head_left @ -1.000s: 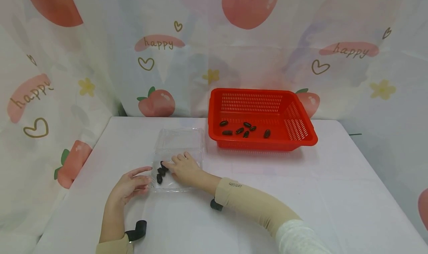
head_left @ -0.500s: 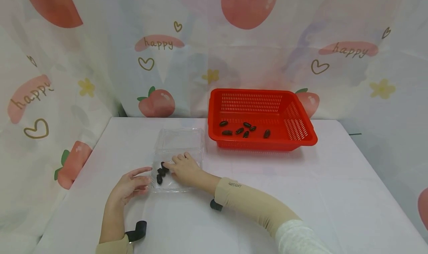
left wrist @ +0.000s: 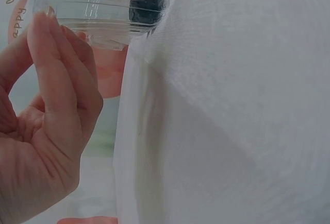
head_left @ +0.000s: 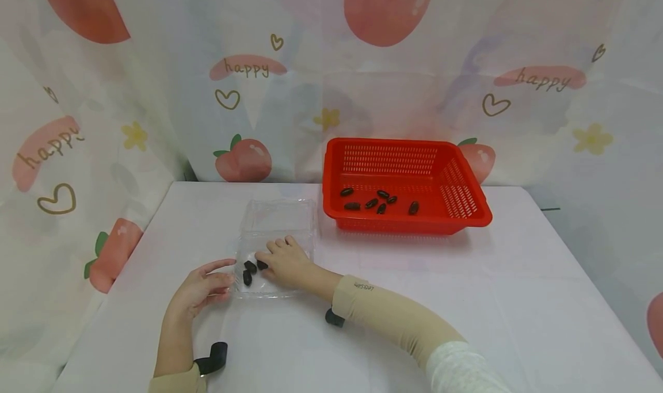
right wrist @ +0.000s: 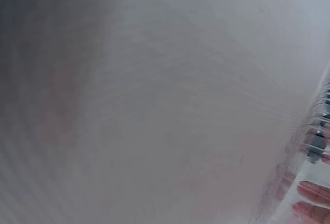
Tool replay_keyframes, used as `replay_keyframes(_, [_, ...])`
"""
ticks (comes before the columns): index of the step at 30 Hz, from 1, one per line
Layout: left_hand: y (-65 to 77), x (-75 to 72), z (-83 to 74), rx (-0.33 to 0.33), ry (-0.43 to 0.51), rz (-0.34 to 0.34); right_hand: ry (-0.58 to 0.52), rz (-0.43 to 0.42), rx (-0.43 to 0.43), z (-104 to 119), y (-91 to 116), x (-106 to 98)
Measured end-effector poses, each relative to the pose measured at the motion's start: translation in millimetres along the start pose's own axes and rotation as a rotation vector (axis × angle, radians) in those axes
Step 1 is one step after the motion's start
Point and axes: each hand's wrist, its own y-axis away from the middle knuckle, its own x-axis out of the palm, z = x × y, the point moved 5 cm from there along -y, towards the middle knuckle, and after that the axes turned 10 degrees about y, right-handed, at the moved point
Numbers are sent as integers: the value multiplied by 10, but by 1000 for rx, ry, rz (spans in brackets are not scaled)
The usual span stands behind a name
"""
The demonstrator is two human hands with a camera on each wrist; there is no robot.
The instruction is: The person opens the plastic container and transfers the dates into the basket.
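Note:
On the table lies a clear plastic box with its lid folded back. Several small, dark, oval date-like pieces sit at the left of its near half. My right hand reaches over that half and pinches one dark piece at its thumb and forefinger; the other fingers are raised. The left hand rests its fingertips against the box's left wall. In the left wrist view the fingers of that hand meet the clear wall, with a dark piece showing through the plastic.
A red slotted basket stands at the back, right of the box, with several more dark oval pieces on its floor. A printed cloth hangs behind the white table.
The dark piece at my right fingertips has moved a little right and toward me, away from the other pieces in the box. My left hand and the box have stayed put.

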Motion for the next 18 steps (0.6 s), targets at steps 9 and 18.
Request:
replay_keyframes(9, [12, 7, -11, -1, 4, -5, 12, -16, 8, -5, 0, -10])
replay_keyframes(18, [14, 13, -19, 1, 20, 3, 0, -5, 27, -17, 5, -28])
